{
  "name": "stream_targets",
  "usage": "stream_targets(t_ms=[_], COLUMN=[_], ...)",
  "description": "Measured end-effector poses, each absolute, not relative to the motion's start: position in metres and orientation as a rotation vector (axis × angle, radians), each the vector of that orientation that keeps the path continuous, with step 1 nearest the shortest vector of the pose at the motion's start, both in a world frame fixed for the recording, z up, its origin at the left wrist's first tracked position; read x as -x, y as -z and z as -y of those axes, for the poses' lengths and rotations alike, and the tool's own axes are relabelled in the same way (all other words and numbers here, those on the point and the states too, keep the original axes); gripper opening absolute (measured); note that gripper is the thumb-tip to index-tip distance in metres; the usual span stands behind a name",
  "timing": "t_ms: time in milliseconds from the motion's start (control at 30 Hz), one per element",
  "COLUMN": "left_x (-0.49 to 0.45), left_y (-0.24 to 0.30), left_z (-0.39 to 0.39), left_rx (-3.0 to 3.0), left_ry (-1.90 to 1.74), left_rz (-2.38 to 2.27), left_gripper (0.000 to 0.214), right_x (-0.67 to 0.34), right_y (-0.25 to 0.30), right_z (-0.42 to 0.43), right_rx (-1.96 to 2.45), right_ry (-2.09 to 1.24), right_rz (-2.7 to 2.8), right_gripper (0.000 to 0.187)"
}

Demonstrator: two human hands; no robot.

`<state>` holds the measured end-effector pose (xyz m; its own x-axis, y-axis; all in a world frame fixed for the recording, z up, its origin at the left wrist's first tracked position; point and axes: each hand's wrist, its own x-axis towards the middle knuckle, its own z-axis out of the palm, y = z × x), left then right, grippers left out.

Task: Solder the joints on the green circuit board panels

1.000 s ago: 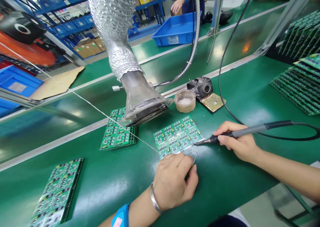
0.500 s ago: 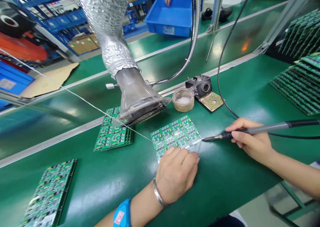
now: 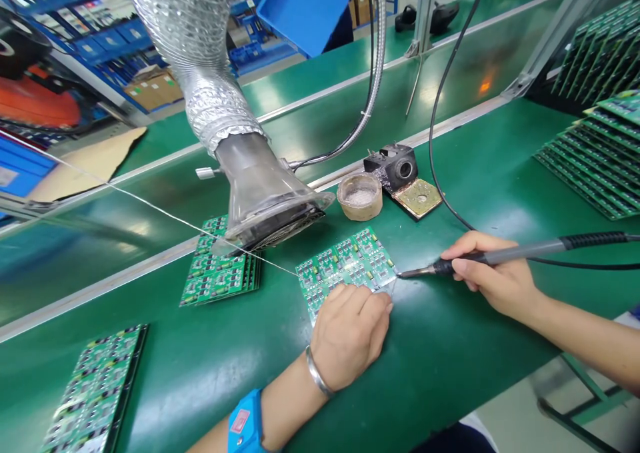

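A green circuit board [image 3: 345,260] lies on the bench, dotted with small components. Over its near edge my left hand [image 3: 353,333] is closed, knuckles up and fingertips hidden. A pale, thin solder wire [image 3: 200,228] stretches from the upper left to the board, in line with this hand; its end is out of sight. My right hand [image 3: 495,276] grips a soldering iron [image 3: 520,250] like a pen. The iron's tip meets the board's right corner.
Above the board hangs a fume extractor hood [image 3: 265,200]. A small round pot [image 3: 360,196] and a soldering iron stand [image 3: 400,173] are behind it. Board stacks [image 3: 220,270] [image 3: 95,386] lie left; racked boards [image 3: 595,153] stand right. A blue bin [image 3: 307,10] is across the bench.
The blue bin across the bench has been tipped up, and the hand on it is out of view. The whole view has shifted slightly. Both my hands keep their places at the board.
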<state>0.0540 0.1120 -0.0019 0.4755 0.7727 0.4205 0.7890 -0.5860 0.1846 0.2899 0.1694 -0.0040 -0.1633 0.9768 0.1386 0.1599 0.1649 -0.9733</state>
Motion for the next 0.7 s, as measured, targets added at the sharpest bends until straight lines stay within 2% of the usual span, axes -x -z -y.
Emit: stream_targets(t_ms=[533, 700], left_x=[-0.0581, -0.0575], left_y=[0.0066, 0.0071], left_z=[-0.1192, -0.118], left_rx=[2.645, 2.629], left_ry=[0.711, 0.772], left_rz=[1.406, 1.397], left_gripper=[0.012, 0.011], right_x=[-0.288, -0.2877], right_y=[0.003, 0.0007], right_z=[-0.1716, -0.1693], right_rx=[1.185, 1.189], right_ry=[-1.097, -1.17], right_rz=[1.489, 1.342], right_gripper=[0.004, 0.011])
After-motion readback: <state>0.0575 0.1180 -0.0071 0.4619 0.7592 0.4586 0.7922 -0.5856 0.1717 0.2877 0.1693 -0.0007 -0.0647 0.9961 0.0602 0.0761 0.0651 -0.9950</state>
